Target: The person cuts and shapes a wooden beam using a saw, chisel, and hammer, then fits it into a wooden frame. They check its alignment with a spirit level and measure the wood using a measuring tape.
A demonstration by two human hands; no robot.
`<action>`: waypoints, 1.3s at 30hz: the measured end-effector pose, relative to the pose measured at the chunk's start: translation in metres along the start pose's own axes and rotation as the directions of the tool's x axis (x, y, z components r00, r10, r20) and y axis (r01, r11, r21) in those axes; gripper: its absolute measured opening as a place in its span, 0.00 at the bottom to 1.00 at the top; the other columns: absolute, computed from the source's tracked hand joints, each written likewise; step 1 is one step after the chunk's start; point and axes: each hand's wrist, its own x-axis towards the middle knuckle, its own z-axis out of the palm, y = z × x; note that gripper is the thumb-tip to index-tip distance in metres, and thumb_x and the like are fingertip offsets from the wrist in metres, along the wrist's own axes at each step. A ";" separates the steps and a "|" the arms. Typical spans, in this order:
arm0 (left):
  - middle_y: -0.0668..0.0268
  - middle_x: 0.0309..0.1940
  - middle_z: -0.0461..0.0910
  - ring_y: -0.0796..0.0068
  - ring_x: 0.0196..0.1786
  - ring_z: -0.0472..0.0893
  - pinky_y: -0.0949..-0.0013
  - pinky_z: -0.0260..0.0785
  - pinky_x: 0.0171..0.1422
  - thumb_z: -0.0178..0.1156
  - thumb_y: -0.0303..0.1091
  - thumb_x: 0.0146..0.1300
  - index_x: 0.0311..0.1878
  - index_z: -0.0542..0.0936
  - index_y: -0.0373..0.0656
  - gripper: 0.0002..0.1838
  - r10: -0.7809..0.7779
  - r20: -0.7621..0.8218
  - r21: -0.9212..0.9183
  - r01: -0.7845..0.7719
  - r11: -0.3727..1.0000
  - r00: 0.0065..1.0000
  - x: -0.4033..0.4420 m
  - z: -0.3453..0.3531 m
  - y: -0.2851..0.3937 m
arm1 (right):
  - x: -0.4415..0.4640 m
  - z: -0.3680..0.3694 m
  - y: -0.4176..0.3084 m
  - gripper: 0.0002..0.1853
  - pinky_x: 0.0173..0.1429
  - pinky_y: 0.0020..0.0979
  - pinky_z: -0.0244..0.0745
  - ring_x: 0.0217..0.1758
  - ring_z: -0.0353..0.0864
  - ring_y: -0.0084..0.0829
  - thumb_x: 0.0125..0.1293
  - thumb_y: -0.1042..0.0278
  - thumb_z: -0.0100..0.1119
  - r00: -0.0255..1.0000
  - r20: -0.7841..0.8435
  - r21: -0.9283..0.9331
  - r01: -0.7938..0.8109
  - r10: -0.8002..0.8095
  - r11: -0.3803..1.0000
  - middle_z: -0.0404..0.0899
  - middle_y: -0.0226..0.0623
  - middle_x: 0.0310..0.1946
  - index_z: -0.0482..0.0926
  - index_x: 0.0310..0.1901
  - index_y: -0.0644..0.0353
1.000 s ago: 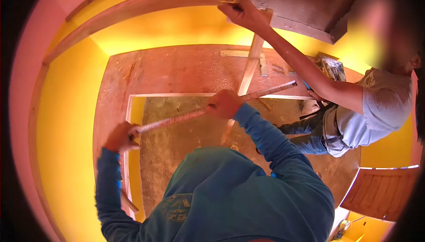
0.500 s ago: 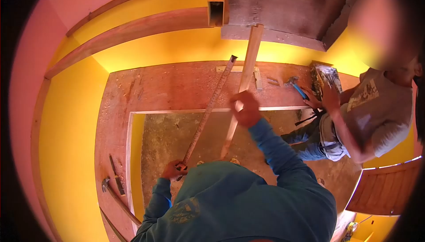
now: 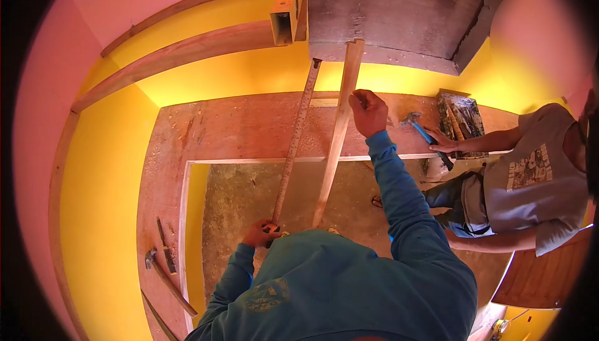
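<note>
My left hand (image 3: 261, 233) is closed around the case of a tape measure (image 3: 293, 144), low in front of my teal shirt. The extended blade slants up and away, its end tip near the dark panel. Beside the blade stands a long wooden strip (image 3: 339, 122), tilted, its upper end near the panel's lower edge. My right hand (image 3: 369, 114) is raised at the strip's right edge, fingers pinched together; whatever is between them is too small to make out.
A co-worker (image 3: 536, 172) stands at the right, one hand by a blue-handled hammer (image 3: 427, 134) and a tool box (image 3: 460, 122). Another hammer (image 3: 170, 278) lies on the wooden surface (image 3: 218, 126) at left. An orange-yellow level (image 3: 286, 16) hangs above, beside the dark panel (image 3: 393, 16).
The tape swung from crosswise to nearly upright as my left hand lowered. My right hand left the blade and rose along the strip. The co-worker's raised arm came down to the blue-handled hammer.
</note>
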 end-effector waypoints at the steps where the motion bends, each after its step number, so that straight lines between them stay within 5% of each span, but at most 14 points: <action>1: 0.64 0.41 0.82 0.72 0.44 0.80 0.68 0.73 0.51 0.76 0.37 0.44 0.47 0.79 0.40 0.26 0.005 0.006 -0.013 -0.005 1.000 1.000 0.001 0.004 0.005 | 0.000 -0.001 -0.003 0.11 0.33 0.24 0.75 0.27 0.78 0.19 0.58 0.67 0.64 1.000 0.029 -0.032 0.007 -0.007 0.999 0.83 0.34 0.28 0.82 0.39 0.64; 5: 0.64 0.41 0.82 0.73 0.43 0.80 0.68 0.74 0.50 0.76 0.38 0.44 0.47 0.79 0.40 0.27 0.024 0.014 0.006 -0.024 1.000 1.000 0.005 0.013 -0.001 | -0.001 0.001 -0.021 0.12 0.32 0.23 0.74 0.27 0.77 0.19 0.61 0.69 0.61 0.993 0.089 0.033 0.077 -0.080 0.997 0.82 0.33 0.28 0.80 0.44 0.65; 8: 0.64 0.40 0.81 0.73 0.43 0.80 0.68 0.74 0.48 0.76 0.35 0.44 0.47 0.79 0.41 0.25 0.107 -0.011 -0.020 -0.107 0.994 0.994 0.005 0.019 -0.014 | -0.002 0.005 -0.044 0.16 0.31 0.24 0.74 0.25 0.76 0.21 0.63 0.73 0.59 0.941 0.337 0.472 -0.138 -0.034 0.871 0.80 0.34 0.27 0.76 0.53 0.64; 11: 0.64 0.40 0.81 0.73 0.43 0.80 0.69 0.74 0.48 0.76 0.32 0.44 0.47 0.79 0.42 0.24 -0.047 -0.018 -0.158 0.044 0.986 0.999 -0.007 0.022 -0.004 | -0.001 0.007 -0.096 0.25 0.31 0.26 0.74 0.26 0.75 0.22 0.63 0.74 0.56 0.840 0.543 0.578 -0.370 -0.004 0.727 0.80 0.38 0.33 0.68 0.63 0.62; 16: 0.64 0.40 0.81 0.74 0.42 0.79 0.71 0.74 0.47 0.76 0.30 0.44 0.45 0.79 0.41 0.23 -0.099 -0.062 -0.225 0.083 0.971 0.993 -0.017 0.019 -0.007 | 0.007 0.030 -0.130 0.36 0.33 0.29 0.75 0.29 0.76 0.26 0.65 0.74 0.53 0.776 0.592 0.740 -0.416 -0.219 0.528 0.77 0.43 0.43 0.49 0.73 0.56; 23: 0.64 0.39 0.81 0.74 0.41 0.79 0.70 0.73 0.46 0.77 0.33 0.43 0.44 0.79 0.40 0.24 -0.033 -0.095 -0.177 0.016 0.984 0.995 -0.021 0.017 -0.030 | 0.014 0.044 -0.141 0.41 0.34 0.30 0.76 0.30 0.77 0.28 0.64 0.74 0.53 0.754 0.614 0.749 -0.464 -0.233 0.472 0.75 0.45 0.46 0.41 0.75 0.51; 26: 0.64 0.39 0.81 0.74 0.41 0.79 0.70 0.73 0.46 0.77 0.33 0.42 0.44 0.79 0.39 0.25 -0.121 -0.078 -0.167 0.107 0.980 0.990 -0.027 0.013 -0.023 | 0.012 0.046 -0.146 0.41 0.35 0.30 0.76 0.30 0.77 0.28 0.64 0.75 0.52 0.754 0.606 0.757 -0.448 -0.254 0.475 0.75 0.45 0.46 0.41 0.75 0.50; 39: 0.63 0.41 0.81 0.73 0.43 0.79 0.68 0.73 0.47 0.77 0.37 0.43 0.45 0.79 0.38 0.26 -0.083 -0.062 -0.096 0.076 0.992 0.995 -0.027 0.002 -0.015 | 0.012 0.048 -0.146 0.41 0.36 0.28 0.77 0.30 0.76 0.27 0.64 0.77 0.53 0.769 0.596 0.775 -0.477 -0.231 0.414 0.76 0.44 0.45 0.45 0.74 0.49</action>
